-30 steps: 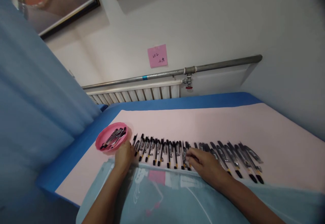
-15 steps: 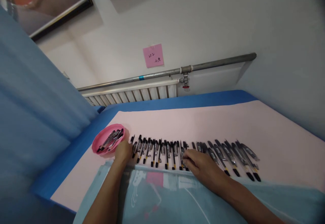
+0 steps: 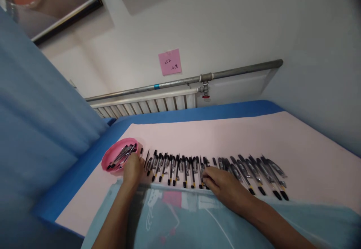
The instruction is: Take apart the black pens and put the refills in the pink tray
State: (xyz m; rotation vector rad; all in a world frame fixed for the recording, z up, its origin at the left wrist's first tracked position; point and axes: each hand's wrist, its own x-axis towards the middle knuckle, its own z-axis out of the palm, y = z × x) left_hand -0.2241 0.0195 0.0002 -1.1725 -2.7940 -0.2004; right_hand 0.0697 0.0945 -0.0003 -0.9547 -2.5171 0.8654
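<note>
A long row of black-tipped clear pens [image 3: 177,170] lies across the pink table cover [image 3: 214,136]. My left hand [image 3: 133,170] is closed at the row's left end, beside the pink bowl [image 3: 105,158]. The black end of a pen [image 3: 141,151] shows above its fingers; the rest is hidden by the hand. Just right of these fingers is a slim pen with a pointed tip [image 3: 147,158]. My right hand [image 3: 216,178] rests with curled fingers over the middle of the row; whatever lies within them is hidden.
Several more pens [image 3: 124,154] are piled inside the bowl. A light blue printed cloth [image 3: 180,213] spans the near edge. Blue curtain [image 3: 42,121] hangs at the left. A radiator [image 3: 149,106] and pipe [image 3: 242,70] run along the wall behind the table.
My left hand has shifted slightly left, nearer the bowl. A black pen end now shows above it, and a pointed pen stands apart on its right. My right hand has stayed put.
</note>
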